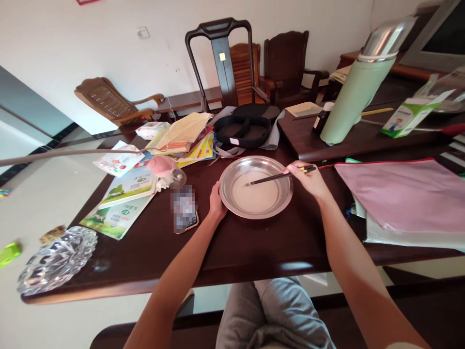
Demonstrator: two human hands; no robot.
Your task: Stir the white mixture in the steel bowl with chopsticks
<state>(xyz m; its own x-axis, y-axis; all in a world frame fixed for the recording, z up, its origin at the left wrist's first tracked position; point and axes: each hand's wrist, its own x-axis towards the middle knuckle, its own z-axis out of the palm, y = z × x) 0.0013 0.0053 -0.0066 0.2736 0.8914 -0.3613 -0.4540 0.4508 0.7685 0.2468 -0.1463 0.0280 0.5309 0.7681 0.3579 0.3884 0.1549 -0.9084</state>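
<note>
A round metal basin (pixel 279 201) with a pale liquid in it sits on the dark wooden table (pixel 236 247) in front of me. My left hand (pixel 217 201) rests against the basin's left rim, fingers curled on its edge. My right hand (pixel 308 179) is at the right rim, closed round a pair of dark chopsticks (pixel 276 177). Their tips reach into the liquid near the basin's middle.
A phone (pixel 185 209) lies left of the basin, beside books (pixel 127 191) and a pink toy (pixel 163 167). A cut-glass dish (pixel 56 259) sits at the table's left corner. A black bag (pixel 243 127), a green flask (pixel 358 87) and a pink folder (pixel 403 194) lie behind and right.
</note>
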